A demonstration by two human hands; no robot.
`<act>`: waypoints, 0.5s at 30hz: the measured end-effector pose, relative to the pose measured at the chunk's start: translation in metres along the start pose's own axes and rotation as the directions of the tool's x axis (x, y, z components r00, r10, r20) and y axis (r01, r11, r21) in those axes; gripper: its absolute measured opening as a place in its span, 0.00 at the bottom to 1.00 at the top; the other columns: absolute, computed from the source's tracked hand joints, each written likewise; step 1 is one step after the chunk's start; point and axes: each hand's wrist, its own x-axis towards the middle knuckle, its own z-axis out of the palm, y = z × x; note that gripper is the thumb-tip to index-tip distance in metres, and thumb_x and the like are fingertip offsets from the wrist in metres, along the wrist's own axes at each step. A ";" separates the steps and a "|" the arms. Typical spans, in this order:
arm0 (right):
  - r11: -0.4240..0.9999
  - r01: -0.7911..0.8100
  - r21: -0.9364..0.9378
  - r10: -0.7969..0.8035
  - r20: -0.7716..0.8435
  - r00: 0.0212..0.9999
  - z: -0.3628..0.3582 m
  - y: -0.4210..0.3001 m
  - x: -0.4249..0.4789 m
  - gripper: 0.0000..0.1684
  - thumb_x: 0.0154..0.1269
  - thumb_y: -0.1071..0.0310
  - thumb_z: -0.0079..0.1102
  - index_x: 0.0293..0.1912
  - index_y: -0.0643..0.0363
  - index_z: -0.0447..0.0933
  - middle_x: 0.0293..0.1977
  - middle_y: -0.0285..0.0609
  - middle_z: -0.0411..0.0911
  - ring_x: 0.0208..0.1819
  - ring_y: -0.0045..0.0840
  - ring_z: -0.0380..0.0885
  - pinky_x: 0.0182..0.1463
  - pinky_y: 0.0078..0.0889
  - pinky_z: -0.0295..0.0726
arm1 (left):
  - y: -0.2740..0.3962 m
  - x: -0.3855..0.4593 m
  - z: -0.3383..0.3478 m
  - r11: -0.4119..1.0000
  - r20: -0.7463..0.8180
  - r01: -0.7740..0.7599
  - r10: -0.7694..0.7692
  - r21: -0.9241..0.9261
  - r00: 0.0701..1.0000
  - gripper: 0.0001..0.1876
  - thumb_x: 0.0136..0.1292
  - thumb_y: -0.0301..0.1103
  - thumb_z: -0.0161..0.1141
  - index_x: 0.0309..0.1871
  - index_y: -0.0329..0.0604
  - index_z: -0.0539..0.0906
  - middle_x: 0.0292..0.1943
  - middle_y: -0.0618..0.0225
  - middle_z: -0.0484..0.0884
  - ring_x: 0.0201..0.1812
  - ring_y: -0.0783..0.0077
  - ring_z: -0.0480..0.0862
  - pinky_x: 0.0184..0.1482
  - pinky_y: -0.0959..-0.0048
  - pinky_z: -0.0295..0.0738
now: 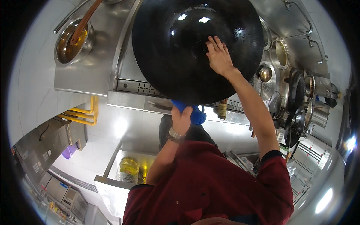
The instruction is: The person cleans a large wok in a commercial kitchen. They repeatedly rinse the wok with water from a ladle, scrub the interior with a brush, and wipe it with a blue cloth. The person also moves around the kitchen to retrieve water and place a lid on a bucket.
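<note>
A large black wok point(180, 67) fills the upper middle of the view, its inner surface dark with shiny wet-looking patches. My left hand point(181, 118) grips a bunched blue cloth point(198, 116) at the wok's near rim; whatever handle lies inside the cloth is hidden. Over the wok's bowl, my right hand point(220, 57) is held palm down with its fingers extended and nothing in it. Whether its fingertips touch the metal I cannot tell. Just past the near rim, to the right of the cloth, a bound brush-like handle point(222, 109) sticks out.
Left on the steel counter point(81, 77), a metal bowl point(62, 50) holds yellowish liquid under a wooden-handled tool point(84, 24). To the right stand a ladle point(265, 74) over a perforated strainer point(270, 87), metal pots point(282, 53) and a faucet point(308, 21). An open drawer point(112, 171) lies behind me.
</note>
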 end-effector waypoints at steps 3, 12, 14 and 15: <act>1.000 0.016 0.022 -0.018 0.067 0.998 0.011 -0.010 -0.008 0.20 0.69 0.72 0.51 0.59 0.64 0.67 0.72 0.51 0.58 0.75 0.43 0.53 0.74 0.52 0.57 | 0.000 -0.002 0.003 1.000 -0.013 0.011 -0.011 0.028 1.000 0.09 0.58 0.23 0.54 0.42 0.33 0.80 0.32 0.69 0.82 0.33 0.77 0.79 0.37 0.74 0.75; -0.700 -0.103 0.706 0.199 0.332 0.922 -0.108 -0.032 -0.055 0.11 0.67 0.78 0.54 0.48 0.58 0.72 0.68 0.52 0.65 0.75 0.40 0.55 0.74 0.48 0.59 | 0.000 -0.002 -0.003 0.996 0.008 0.089 -0.089 0.012 0.996 0.10 0.59 0.23 0.56 0.44 0.34 0.80 0.34 0.68 0.83 0.35 0.76 0.79 0.40 0.73 0.75; -0.819 -0.007 0.574 0.201 0.299 0.933 -0.126 -0.040 -0.066 0.12 0.65 0.79 0.54 0.48 0.57 0.73 0.68 0.52 0.64 0.75 0.41 0.54 0.75 0.48 0.59 | -0.003 -0.002 -0.002 0.996 -0.032 0.080 -0.079 0.041 0.996 0.10 0.59 0.24 0.57 0.44 0.33 0.81 0.35 0.68 0.83 0.36 0.75 0.79 0.40 0.73 0.76; -0.842 0.014 0.540 0.198 0.284 0.938 -0.130 -0.041 -0.071 0.12 0.65 0.79 0.54 0.48 0.58 0.73 0.69 0.52 0.64 0.76 0.41 0.53 0.75 0.48 0.58 | -0.001 -0.002 0.001 0.995 -0.044 0.076 -0.073 0.059 0.996 0.10 0.59 0.24 0.57 0.44 0.33 0.81 0.35 0.68 0.83 0.36 0.75 0.79 0.41 0.73 0.76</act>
